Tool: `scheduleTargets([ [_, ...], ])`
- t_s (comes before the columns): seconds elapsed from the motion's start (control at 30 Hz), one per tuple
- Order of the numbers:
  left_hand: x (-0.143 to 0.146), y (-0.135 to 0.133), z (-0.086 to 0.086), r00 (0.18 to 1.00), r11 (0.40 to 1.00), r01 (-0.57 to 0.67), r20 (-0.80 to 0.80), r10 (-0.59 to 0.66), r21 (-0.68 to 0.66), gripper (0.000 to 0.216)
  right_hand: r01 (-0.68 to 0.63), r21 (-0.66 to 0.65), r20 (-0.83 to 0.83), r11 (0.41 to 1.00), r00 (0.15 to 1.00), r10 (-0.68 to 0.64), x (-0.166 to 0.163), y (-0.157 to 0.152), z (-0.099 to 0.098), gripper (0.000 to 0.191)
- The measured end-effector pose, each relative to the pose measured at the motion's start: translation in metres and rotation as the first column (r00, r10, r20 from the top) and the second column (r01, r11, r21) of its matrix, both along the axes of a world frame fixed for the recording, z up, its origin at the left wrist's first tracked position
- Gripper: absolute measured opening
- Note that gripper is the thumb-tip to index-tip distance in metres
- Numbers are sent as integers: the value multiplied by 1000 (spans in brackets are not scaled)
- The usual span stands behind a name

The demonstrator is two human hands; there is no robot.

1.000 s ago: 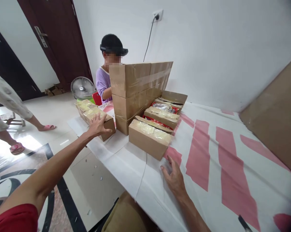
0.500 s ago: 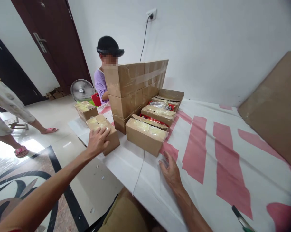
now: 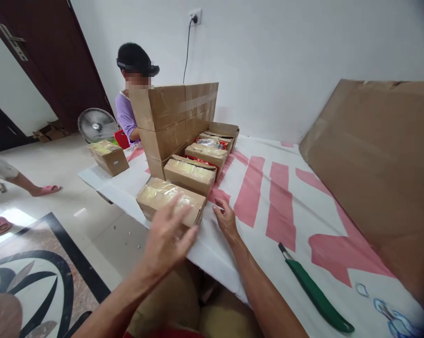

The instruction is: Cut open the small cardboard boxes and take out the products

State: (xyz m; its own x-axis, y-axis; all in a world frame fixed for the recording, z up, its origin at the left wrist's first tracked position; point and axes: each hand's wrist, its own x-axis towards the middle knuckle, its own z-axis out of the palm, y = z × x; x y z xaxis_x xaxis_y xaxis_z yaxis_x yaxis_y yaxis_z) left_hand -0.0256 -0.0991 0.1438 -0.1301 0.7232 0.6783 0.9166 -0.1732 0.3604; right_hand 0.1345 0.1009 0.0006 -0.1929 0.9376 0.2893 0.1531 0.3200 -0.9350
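Note:
A taped cardboard box [image 3: 155,190] lies at the near edge of the table, in front of a row of other boxes. My left hand [image 3: 170,234], blurred by motion, overlaps its near right corner with fingers and thumb spread; I cannot tell whether it touches. Just off the box's right end, my right hand [image 3: 226,219] hovers low over the cloth, loosely curved and holding nothing. Behind stands a second box [image 3: 189,176] with a raised flap, then another box [image 3: 207,155] with red packets showing beside it.
A wall of stacked taped boxes [image 3: 166,110] rises at the back left, a person in a cap [image 3: 127,117] behind it. One box [image 3: 108,157] sits at the table's left end. A green-handled knife [image 3: 317,293] lies right, before a large cardboard sheet [image 3: 370,155].
The near box has moved right and turned, now lying in front of the row. My left hand has come off its top toward me. The view has swung right.

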Motion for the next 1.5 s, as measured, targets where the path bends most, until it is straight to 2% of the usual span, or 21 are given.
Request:
scheduleTargets([
  [0.07, -38, 1, 3, 973, 975, -172, 181, 146, 142, 39, -25, -19, -37, 1000, 999, 25, -3, -13, 11, 54],
  [0.13, -77, 12, -3, 875, 931, -341, 405, 265, 127, 46, -59, -32, -77, 998, 995, 56, -13, -28, 22, 57],
  [0.17, -92, 20, -10, 793, 934, -353, 546, 270, 50, 50, -76, -34, -96, 997, 993, 73, -18, -36, 28, 59],
  [0.23, -108, 33, -28, 555, 958, -260, 793, 251, -121, 50, -110, -31, -127, 993, 986, 105, -29, -52, 38, 61],
  [0.33, -94, 39, -55, 478, 954, -254, 837, 267, -160, 55, -136, -34, -165, 990, 978, 129, -29, -70, 46, 64],
  [0.43, -55, 23, -70, 522, 966, -192, 815, 251, -174, 63, -45, -68, -160, 997, 987, 34, 2, -81, 44, 67],
  [0.53, -17, 3, -70, 618, 968, 34, 766, 176, -250, 70, 80, -137, -145, 987, 984, -100, 52, -87, 39, 69],
  [0.6, -1, -5, -69, 636, 941, 186, 765, 103, -282, 75, 139, -160, -131, 977, 978, -161, 88, -92, 40, 68],
  [0.67, 5, -6, -70, 624, 920, 273, 779, 54, -282, 77, 210, -125, -58, 970, 974, -219, 123, -101, 42, 64],
  [0.73, 6, -1, -69, 627, 927, 281, 779, 19, -249, 72, 301, -22, 92, 953, 950, -298, 157, -114, 42, 55],
  [0.8, 5, 7, -66, 660, 945, 263, 751, -29, -195, 65, 378, 132, 287, 917, 870, -400, 189, -128, 37, 46],
  [0.87, 7, 17, -62, 697, 948, 282, 710, -96, -149, 59, 405, 275, 476, 872, 730, -489, 217, -140, 26, 42],
  [0.93, 14, 25, -58, 722, 942, 311, 677, -145, -130, 55, 386, 334, 639, 860, 578, -508, 237, -148, 11, 44],
  [1.0, 23, 34, -56, 727, 941, 317, 668, -160, -119, 53, 355, 336, 745, 872, 466, -477, 246, -151, -3, 46],
  [1.1, 30, 48, -59, 683, 924, 366, 706, -186, -110, 55, 322, 353, 795, 879, 391, -463, 245, -150, -14, 43],
  [1.2, 18, 69, -73, 499, 902, 429, 844, -196, -44, 63, 330, 393, 788, 858, 360, -499, 237, -147, -15, 42],
  [1.27, 1, 86, -87, 389, 947, 319, 916, -103, -29, 69, 335, 406, 780, 850, 358, -514, 235, -147, -15, 43],
  [1.3, -9, 96, -95, 382, 972, 226, 924, -26, -66, 73, 336, 408, 776, 849, 362, -516, 235, -147, -15, 43],
  [1.37, -27, 117, -108, 443, 981, 81, 888, 121, -175, 85, 345, 411, 764, 844, 374, -525, 236, -148, -17, 43],
  [1.43, -38, 139, -118, 509, 975, 45, 845, 164, -217, 92, 363, 414, 746, 835, 390, -539, 238, -149, -20, 42],
  [1.5, -41, 160, -124, 558, 978, 67, 820, 128, -198, 91, 377, 415, 731, 828, 403, -550, 240, -149, -22, 42],
])
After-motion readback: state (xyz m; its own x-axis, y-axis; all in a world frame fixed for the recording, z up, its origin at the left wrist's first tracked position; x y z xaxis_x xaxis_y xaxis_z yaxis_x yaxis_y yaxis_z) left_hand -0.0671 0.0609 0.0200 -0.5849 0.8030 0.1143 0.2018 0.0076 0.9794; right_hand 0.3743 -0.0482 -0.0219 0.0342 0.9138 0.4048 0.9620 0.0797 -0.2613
